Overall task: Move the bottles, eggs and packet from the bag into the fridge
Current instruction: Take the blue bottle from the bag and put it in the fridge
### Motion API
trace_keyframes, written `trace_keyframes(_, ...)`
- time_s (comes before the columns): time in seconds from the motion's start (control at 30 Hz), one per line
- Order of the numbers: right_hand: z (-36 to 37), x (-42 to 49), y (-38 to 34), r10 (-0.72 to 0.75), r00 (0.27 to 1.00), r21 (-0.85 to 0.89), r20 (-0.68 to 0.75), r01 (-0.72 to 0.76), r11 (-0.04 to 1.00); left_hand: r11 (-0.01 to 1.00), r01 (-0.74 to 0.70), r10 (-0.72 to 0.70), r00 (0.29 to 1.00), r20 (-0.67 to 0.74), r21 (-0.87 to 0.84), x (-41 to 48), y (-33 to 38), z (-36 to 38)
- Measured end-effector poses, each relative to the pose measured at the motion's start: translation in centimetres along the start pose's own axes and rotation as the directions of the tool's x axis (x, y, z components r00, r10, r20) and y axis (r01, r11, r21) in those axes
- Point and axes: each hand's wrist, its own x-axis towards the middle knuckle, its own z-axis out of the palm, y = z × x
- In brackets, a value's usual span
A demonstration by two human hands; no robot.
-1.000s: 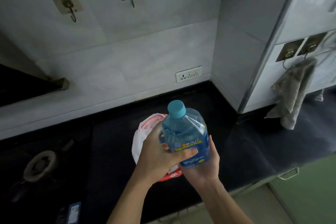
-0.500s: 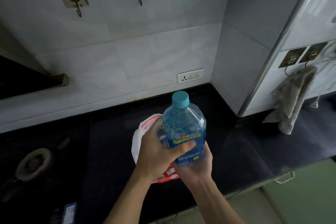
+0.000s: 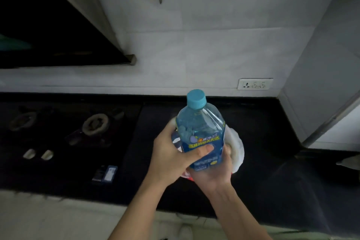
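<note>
The blue bottle [image 3: 200, 130], its yellow label lettering unreadable, is being gripped by the left hand [image 3: 171, 157] at its eight o'clock and the right hand [image 3: 214, 173] at its six o'clock.

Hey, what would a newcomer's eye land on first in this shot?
The clear blue plastic bottle with a turquoise cap stands out mid-frame, gripped around its label by the left hand and cupped from below by the right hand. Behind it a white plastic bag sits on the black countertop, with a gas burner further left.
</note>
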Motion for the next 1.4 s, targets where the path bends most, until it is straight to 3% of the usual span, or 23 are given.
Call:
trace_keyframes(0.13, 0.4, -1.5, 1.3, 0.121, 0.990, -0.098, 0.078, -0.113, 0.989, 1.000, -0.001, 0.006, 0.986, -0.165, 0.030, -3.3, 0.7, -0.5)
trace_keyframes(0.27, 0.6, -3.4, 3.2, 0.291, 0.942, -0.153, 0.166, -0.267, 0.952, 1.000, -0.008, 0.014, 0.926, -0.377, 0.018, -7.7, 1.2, -1.2)
trace_keyframes(0.53, -0.3, -7.8, 11.3, 0.658, 0.741, -0.309, 0.130, -0.601, 0.738, 0.989, 0.108, -0.010, 0.735, -0.678, 0.102, -18.5, 2.9, -4.2)
trace_keyframes(0.7, -0.5, -10.7, 16.6, 0.796, 0.600, -0.404, 0.080, -0.711, 0.576, 0.976, 0.188, -0.018, 0.574, -0.819, 0.111, -24.8, 3.6, -6.2)
trace_keyframes(0.93, -1.1, -14.8, 24.1, 0.902, 0.431, -0.488, -0.024, -0.793, 0.366, 0.968, 0.232, 0.001, 0.366, -0.930, 0.092, -32.9, 3.9, -9.0)
trace_keyframes(1.4, -1.9, -23.7, 44.8, 0.956, 0.247, -0.607, -0.159, -0.788, 0.103, 0.965, 0.260, -0.011, 0.113, -0.994, 0.019, -49.8, 3.2, -21.7)
